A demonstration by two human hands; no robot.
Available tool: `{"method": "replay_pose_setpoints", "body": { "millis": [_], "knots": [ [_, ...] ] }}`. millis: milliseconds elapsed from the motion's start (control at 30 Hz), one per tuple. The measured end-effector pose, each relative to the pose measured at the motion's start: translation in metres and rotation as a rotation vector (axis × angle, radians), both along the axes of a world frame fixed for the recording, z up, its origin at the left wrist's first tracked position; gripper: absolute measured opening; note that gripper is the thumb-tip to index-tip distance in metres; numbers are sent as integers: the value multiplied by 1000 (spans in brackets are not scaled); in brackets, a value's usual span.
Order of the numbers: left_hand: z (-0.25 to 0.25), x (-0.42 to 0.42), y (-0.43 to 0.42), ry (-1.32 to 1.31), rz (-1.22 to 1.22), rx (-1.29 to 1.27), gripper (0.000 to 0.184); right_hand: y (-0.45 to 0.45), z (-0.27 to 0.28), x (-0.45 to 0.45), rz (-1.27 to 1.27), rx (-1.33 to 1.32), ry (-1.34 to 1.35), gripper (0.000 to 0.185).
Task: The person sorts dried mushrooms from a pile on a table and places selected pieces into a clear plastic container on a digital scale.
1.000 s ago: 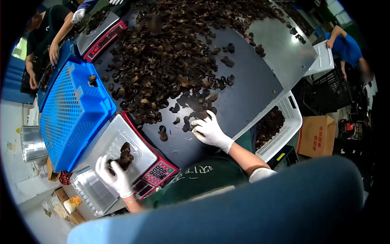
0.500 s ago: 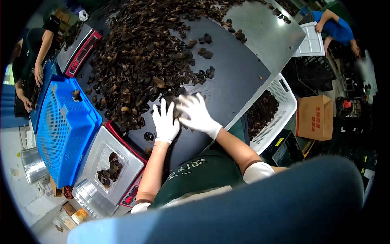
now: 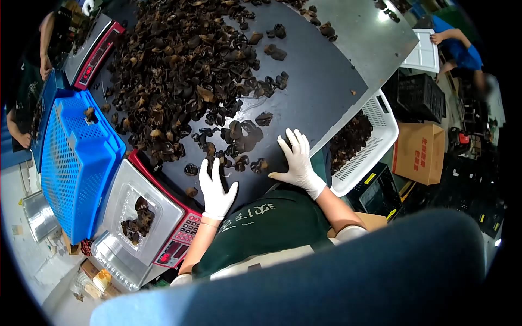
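My left hand, in a white glove, lies at the near edge of the dark tabletop with its fingers apart. Its fingertips are close to a few loose wood ear mushrooms. To the right, my right hand, also gloved, is spread with nothing in it. A big heap of brown-black wood ear mushrooms covers the table's middle and left. Beside my left forearm stands a red-edged scale; on it a clear plastic tray holds several mushroom pieces.
Blue perforated baskets stand at the left, near a second scale. A white basket with dark mushrooms sits right of the table, beside a cardboard box. One co-worker's arm shows at left; another person in blue holds a white crate.
My hands have moved apart and back toward my body, the right one further right. Loose mushrooms and a wet patch now show where they were. The view has shifted slightly.
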State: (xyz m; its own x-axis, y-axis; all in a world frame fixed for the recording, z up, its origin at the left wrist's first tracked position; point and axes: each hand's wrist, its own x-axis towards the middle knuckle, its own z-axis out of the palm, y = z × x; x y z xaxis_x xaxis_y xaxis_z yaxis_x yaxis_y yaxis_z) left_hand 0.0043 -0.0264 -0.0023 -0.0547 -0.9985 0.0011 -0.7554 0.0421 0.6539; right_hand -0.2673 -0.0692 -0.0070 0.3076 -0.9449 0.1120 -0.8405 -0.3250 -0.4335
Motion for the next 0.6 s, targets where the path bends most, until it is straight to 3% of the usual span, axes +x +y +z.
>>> {"method": "replay_pose_setpoints", "body": {
  "millis": [33, 167, 267, 333, 433, 533, 600],
  "knots": [
    [-6, -1, -2, 7, -6, 19, 96, -2, -7, 4, -7, -5, -22, 106],
    [-14, -20, -17, -73, -24, -83, 100, -44, -13, 27, -61, -113, -97, 112],
    [-24, -33, -30, -146, -88, -185, 84, -80, -18, 46, 66, -176, -134, 106],
    [-23, -35, -33, -173, -83, -273, 54, -94, -20, 62, 200, -180, -125, 95],
    [-21, -21, -29, -148, -75, -271, 37, -99, -10, 74, 473, -172, -28, 88],
    [-20, -15, -16, -107, -9, -223, 27, -105, -16, 71, 532, -233, -43, 62],
    [-20, -14, -13, -37, 21, -200, 25, -109, -31, 70, 438, -291, -158, 42]
  ]
}}
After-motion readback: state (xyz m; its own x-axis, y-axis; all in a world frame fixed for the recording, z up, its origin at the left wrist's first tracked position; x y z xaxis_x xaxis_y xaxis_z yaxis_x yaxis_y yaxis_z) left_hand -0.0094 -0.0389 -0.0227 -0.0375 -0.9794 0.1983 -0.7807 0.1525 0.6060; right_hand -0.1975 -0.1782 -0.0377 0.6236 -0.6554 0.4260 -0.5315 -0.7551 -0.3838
